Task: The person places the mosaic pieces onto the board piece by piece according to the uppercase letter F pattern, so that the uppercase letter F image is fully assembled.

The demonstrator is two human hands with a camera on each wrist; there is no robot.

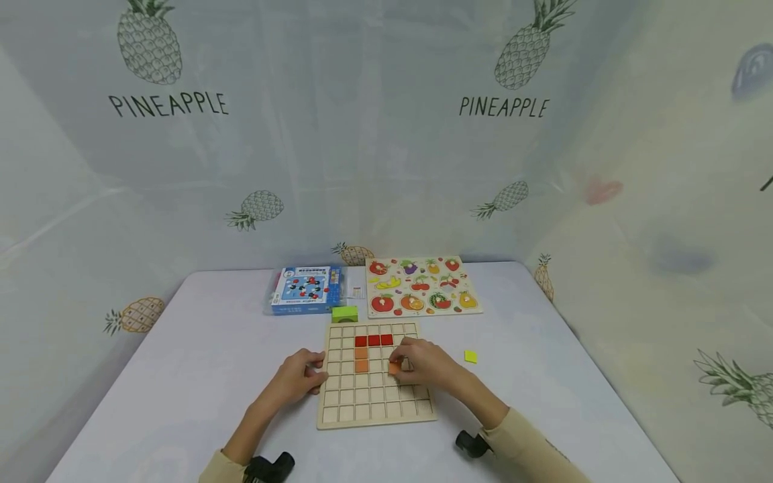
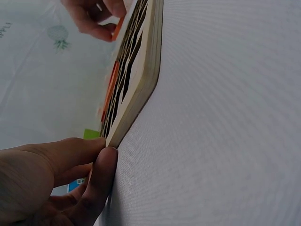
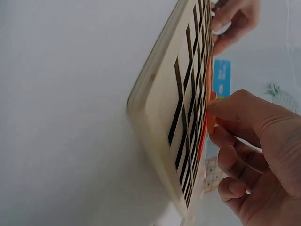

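Gripping board (image 1: pixel 368 396): left hand (image 1: pixel 296 377); right hand (image 1: pixel 427 363) pinching tile (image 3: pixel 211 124); yellow square (image 1: pixel 470 357), head view only.

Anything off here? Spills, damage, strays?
One mild stray: the yellow tile lies alone on the tabletop, right of the grid board, while the red tiles sit together on that board. Could be deliberate. No spill or damage visible.

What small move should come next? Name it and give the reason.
Probably lower the pinched orange tile into a cell of the wooden board: the right hand has it close to the board, the left hand holds the board's edge, and three red tiles already sit in cells.
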